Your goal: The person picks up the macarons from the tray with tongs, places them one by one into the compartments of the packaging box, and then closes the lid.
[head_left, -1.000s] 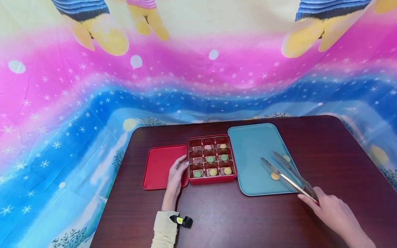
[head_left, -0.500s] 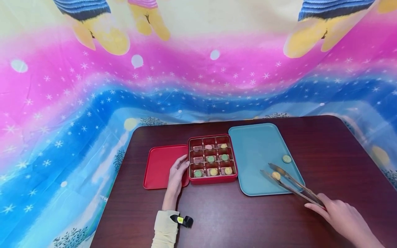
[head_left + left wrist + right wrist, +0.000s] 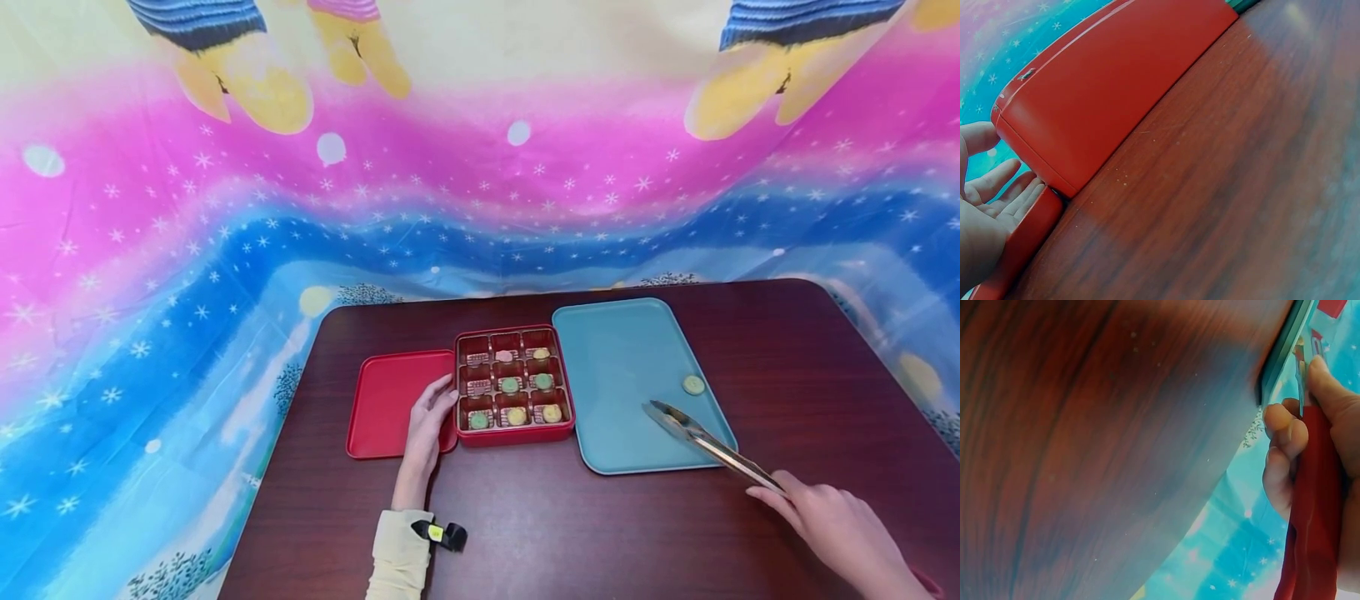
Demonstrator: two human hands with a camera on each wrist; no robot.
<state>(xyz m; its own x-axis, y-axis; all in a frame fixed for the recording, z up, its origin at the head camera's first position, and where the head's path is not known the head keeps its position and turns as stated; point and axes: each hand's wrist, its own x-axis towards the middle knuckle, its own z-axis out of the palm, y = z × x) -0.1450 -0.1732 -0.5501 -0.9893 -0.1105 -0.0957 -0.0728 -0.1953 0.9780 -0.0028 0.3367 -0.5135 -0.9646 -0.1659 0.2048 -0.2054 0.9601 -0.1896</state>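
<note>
My right hand (image 3: 843, 529) grips metal tongs (image 3: 712, 446) by their red handle (image 3: 1316, 506), with the tips over the teal tray (image 3: 615, 350). The arms of the tongs lie close together and turned on edge; whether a cookie sits between them is hidden. A green round cookie (image 3: 693, 385) lies at the tray's right edge. My left hand (image 3: 427, 421) rests at the left side of a red box (image 3: 517, 435), its thumb by the wall and its fingers over the red lid (image 3: 382, 408). Gold compartments hold pink, green and yellow cookies (image 3: 517, 416); two at the left contain only paper cups (image 3: 477, 387).
All of this stands on a dark brown wooden table (image 3: 540, 517). The lid lies left of the box, and the tray adjoins it on the right. A printed cloth (image 3: 480, 183) hangs behind the table. A black strap (image 3: 442, 534) circles my left wrist.
The tongs closed around the yellow cookie on the tray, then turned on edge; that cookie is no longer visible. My right hand shifted slightly right. My left hand stayed at the box.
</note>
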